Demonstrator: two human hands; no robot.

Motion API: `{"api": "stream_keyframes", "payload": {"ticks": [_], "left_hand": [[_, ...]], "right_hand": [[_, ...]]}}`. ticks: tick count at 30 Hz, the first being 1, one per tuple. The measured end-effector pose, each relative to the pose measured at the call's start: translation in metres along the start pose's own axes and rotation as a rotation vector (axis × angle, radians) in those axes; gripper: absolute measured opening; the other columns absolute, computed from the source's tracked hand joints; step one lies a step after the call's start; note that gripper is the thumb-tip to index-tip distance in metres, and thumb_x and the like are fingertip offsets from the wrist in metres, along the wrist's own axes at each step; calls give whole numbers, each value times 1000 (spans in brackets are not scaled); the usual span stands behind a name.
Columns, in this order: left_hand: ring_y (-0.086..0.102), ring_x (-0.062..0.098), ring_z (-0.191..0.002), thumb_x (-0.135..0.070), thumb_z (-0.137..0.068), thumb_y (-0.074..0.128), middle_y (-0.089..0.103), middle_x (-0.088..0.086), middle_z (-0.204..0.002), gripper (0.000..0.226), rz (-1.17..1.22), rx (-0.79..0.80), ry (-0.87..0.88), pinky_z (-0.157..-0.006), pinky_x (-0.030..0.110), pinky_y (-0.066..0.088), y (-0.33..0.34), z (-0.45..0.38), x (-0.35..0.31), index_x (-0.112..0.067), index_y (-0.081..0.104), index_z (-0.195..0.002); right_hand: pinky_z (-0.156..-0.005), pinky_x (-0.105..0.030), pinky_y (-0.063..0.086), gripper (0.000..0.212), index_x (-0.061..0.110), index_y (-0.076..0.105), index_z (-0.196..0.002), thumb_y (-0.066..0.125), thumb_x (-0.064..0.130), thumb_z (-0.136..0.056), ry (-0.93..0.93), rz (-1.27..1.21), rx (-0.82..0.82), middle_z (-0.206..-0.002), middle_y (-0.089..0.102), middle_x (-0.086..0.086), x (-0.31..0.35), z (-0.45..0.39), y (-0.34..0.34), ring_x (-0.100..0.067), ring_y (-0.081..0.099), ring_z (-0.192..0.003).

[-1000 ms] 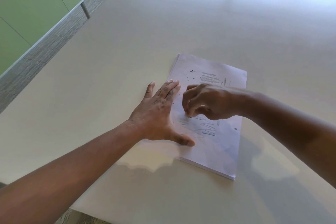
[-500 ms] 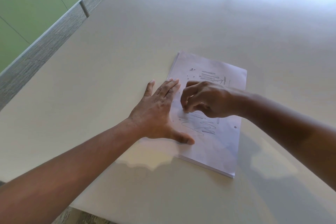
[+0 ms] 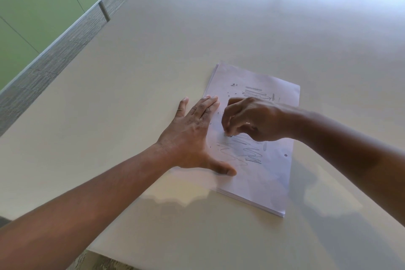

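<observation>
Fingers (image 3: 232,109) of the right hand (image 3: 256,118) curl tightly together, their tips pinching a small pale item (image 3: 228,133) that they mostly hide and pressing it down onto a stack of white paper sheets (image 3: 263,182). Grey pencil scribbles (image 3: 247,151) lie just below those fingertips, and tiny dark crumbs (image 3: 234,84) are scattered over the top sheet. The left hand (image 3: 192,133) lies flat with fingers straight and thumb spread, resting across the stack's left edge. The stack sits flat on a smooth beige table (image 3: 175,39), near its front edge. A green wall panel (image 3: 32,6) stands at far left.
</observation>
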State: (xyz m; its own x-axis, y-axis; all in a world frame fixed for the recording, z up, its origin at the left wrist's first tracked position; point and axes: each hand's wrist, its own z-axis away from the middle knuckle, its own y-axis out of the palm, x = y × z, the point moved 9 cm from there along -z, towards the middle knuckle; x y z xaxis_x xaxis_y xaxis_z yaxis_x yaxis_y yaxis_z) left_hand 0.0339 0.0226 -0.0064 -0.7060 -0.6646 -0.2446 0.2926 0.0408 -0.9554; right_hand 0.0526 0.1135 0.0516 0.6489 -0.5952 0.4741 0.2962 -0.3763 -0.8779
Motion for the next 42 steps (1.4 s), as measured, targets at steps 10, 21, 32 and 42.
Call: {"api": "stream_keyframes", "payload": {"ticks": [10,21,32,42], "left_hand": [[-26,2,-152,-112,-42,35,-15,-8,-171,163,-10,7,4,-125,53,-13,1,-1,0,-13,-12,-163],[-23,3,-153,-113,-39,29,-13,-7,-171,165,-15,2,-4,-125,54,-12,-1,0,0,-12,-8,-163],[-21,3,-154,-113,-39,29,-12,-7,-172,164,-10,-5,6,-125,53,-13,0,-1,-1,-13,-8,-163],[-24,4,-154,-113,-41,31,-10,-8,-172,160,2,-12,32,-125,56,-10,-1,-2,-3,-19,-8,-164]], "right_hand": [[-69,-24,46,21,9,74,-81,66,-11,-82,-12,46,-53,-89,68,4,2,-13,0,-9,49,-85],[-68,-35,49,21,10,74,-84,67,-10,-83,1,31,20,-91,68,5,-4,8,-4,-17,54,-84],[-69,-38,50,20,10,74,-83,68,-9,-83,-18,12,20,-91,69,3,-3,3,-2,-17,55,-85],[-77,-25,49,22,7,74,-80,66,-14,-80,-73,5,6,-88,68,1,13,-21,4,-14,56,-90]]}}
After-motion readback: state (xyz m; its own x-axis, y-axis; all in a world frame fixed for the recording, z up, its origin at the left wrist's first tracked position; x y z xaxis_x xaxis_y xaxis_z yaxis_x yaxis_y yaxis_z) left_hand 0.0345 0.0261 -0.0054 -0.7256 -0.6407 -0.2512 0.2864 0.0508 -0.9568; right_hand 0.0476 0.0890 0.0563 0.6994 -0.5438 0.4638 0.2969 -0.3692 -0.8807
